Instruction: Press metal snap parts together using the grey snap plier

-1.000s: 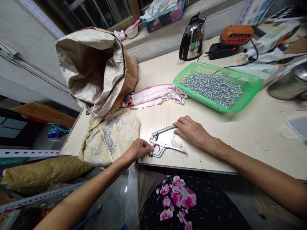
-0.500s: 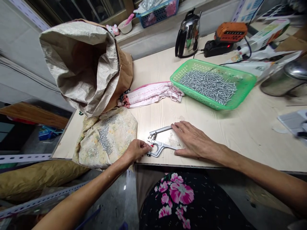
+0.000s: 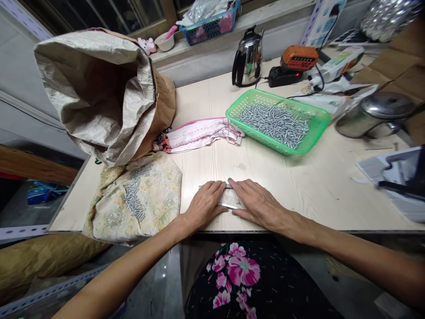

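A pair of silver snap-fastener pliers lies on the table near its front edge, handles spread apart. My left hand is wrapped over the jaw end and hides it. My right hand holds the handle ends, fingers on the far handle and thumb by the near one. Left of my hands, a floral cloth bears a scatter of small silver metal pins. Beyond my right hand stands a green plastic basket holding a heap of similar pins.
A large open paper sack stands at the back left. A pink-and-white cloth lies beside it. Farther back are a steel kettle and an orange battery on a charger. A lidded metal pot sits at the right.
My left hand has moved from pinching by a red part at the jaws to lying over the pliers' head. My right hand stays at the handles. The camera view has shifted right.
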A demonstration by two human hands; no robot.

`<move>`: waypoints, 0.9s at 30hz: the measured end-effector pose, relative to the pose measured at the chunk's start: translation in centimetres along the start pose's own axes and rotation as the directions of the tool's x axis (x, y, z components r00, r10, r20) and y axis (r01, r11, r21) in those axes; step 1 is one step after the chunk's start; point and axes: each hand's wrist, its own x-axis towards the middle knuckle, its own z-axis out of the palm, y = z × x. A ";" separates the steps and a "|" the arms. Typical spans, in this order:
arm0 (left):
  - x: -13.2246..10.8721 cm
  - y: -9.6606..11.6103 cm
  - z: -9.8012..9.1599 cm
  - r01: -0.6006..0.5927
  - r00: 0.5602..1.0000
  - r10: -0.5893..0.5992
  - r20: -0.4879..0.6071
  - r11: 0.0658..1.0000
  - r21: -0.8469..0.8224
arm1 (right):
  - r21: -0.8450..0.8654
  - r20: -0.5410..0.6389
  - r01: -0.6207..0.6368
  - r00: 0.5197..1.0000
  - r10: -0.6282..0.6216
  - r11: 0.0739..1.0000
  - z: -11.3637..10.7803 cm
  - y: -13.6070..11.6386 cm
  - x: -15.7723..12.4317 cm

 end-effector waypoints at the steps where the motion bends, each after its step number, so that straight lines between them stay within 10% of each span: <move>1: 0.6 -0.2 -0.1 -0.021 0.999 0.020 0.031 1.000 0.016 | -0.017 -0.010 -0.034 0.999 0.034 0.999 -0.1 0.1 0.0; 15: 2.0 -0.2 0.4 0.171 0.985 -0.171 -0.005 0.985 0.032 | -0.072 0.096 0.015 0.995 -0.008 0.997 -0.1 1.6 2.4; 22: -1.3 -1.3 -1.4 0.263 0.905 -0.257 -0.339 0.964 -0.028 | 0.049 0.043 -0.021 0.999 0.019 0.999 -1.8 4.8 2.5; 27: -3.0 1.8 -0.4 0.057 0.964 -0.039 -0.265 0.996 0.063 | -0.065 0.009 -0.045 0.999 0.046 0.997 -0.6 5.6 4.0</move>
